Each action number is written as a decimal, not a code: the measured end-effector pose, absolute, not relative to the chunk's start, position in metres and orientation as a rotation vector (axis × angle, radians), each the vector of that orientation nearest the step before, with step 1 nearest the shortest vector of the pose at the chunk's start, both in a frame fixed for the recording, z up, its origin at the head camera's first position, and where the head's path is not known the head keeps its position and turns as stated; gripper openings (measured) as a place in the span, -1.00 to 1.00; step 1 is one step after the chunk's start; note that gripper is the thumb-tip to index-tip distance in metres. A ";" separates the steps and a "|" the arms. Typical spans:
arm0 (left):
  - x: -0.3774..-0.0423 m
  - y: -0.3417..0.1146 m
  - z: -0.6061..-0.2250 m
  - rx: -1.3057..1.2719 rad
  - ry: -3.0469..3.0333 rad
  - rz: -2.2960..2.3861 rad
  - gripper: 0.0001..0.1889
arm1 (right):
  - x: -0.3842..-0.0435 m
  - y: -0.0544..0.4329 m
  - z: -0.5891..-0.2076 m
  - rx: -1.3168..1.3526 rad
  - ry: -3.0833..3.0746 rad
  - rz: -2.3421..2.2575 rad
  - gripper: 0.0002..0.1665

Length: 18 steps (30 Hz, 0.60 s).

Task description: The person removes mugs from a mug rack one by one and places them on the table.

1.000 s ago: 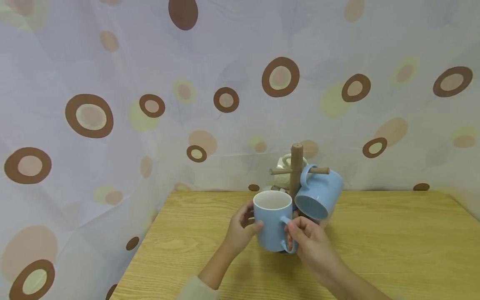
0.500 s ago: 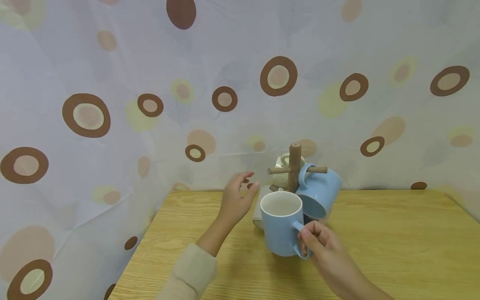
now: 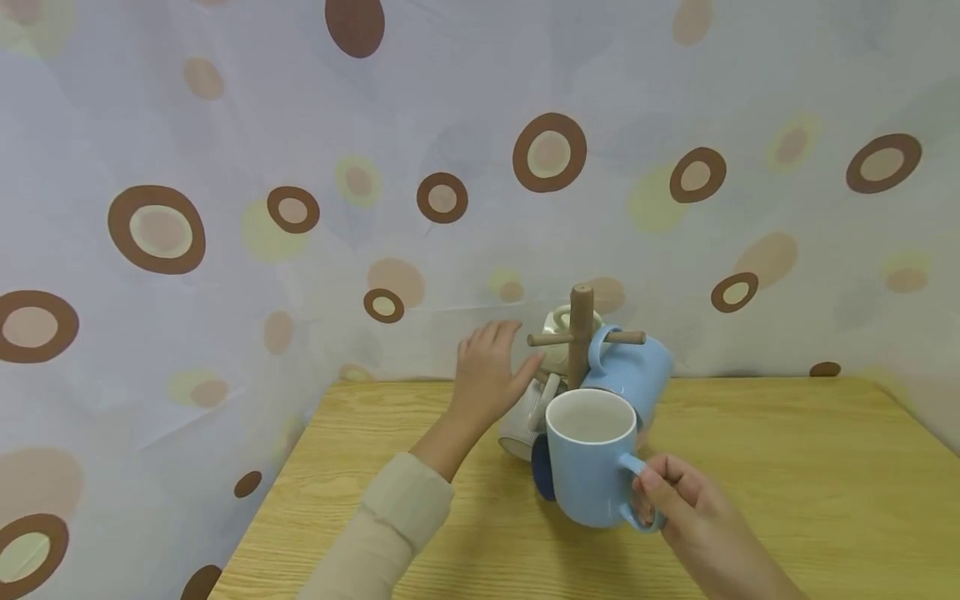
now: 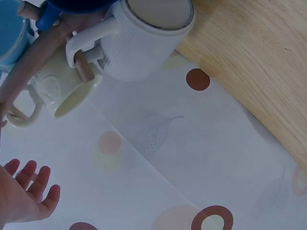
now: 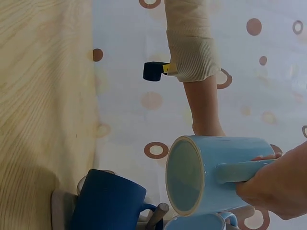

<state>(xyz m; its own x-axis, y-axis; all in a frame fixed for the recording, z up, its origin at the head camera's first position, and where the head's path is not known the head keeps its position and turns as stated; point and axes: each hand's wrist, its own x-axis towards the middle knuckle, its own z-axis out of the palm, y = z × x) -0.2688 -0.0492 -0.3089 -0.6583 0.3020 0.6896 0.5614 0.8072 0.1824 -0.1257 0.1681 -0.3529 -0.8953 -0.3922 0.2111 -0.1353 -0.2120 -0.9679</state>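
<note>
My right hand grips the handle of a light blue mug, white inside. The mug is upright in front of a wooden mug tree; in the right wrist view its base hangs clear of the table. My left hand, fingers spread and loosely bent, is beside the tree's left peg and holds nothing. Around the tree hang another light blue mug on the right peg, a white ribbed mug, a cream mug and a dark blue mug. The front mug partly hides the tree's lower part.
The wooden table reaches back to a wall covering with brown and beige round spots. A small black device sits on the left sleeve in the right wrist view.
My left hand has let go of the mug's side and moved up towards the tree's left peg. My right hand has drawn the mug right and nearer, uncovering the ribbed and dark blue mugs.
</note>
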 end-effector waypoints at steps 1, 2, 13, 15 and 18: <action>-0.269 -0.048 -0.308 -0.626 -2.328 -0.477 -0.54 | -0.126 0.171 -0.353 -0.646 1.841 -2.226 -0.69; -0.270 -0.046 -0.306 -0.623 -2.330 -0.449 -0.54 | -0.126 0.174 -0.354 -0.658 1.830 -2.220 -0.69; -0.275 -0.034 -0.307 -0.598 -2.166 -0.082 -0.72 | -0.124 0.211 -0.367 -0.886 1.578 -2.305 -0.50; -0.276 -0.034 -0.308 -0.587 -2.142 -0.058 -0.72 | -0.124 0.219 -0.369 -0.910 1.568 -2.315 -0.49; -0.276 -0.035 -0.309 -0.577 -2.123 -0.031 -0.72 | -0.122 0.231 -0.371 -0.966 1.574 -2.329 -0.47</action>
<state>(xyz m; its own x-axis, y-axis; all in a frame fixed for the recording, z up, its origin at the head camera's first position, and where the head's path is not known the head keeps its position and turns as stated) -0.2764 -0.0350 -0.3087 -0.4797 0.3906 0.7857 0.4137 0.8904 -0.1900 -0.1224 0.2309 -0.3713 -0.7761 -0.4733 0.4168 -0.2102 -0.4289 -0.8786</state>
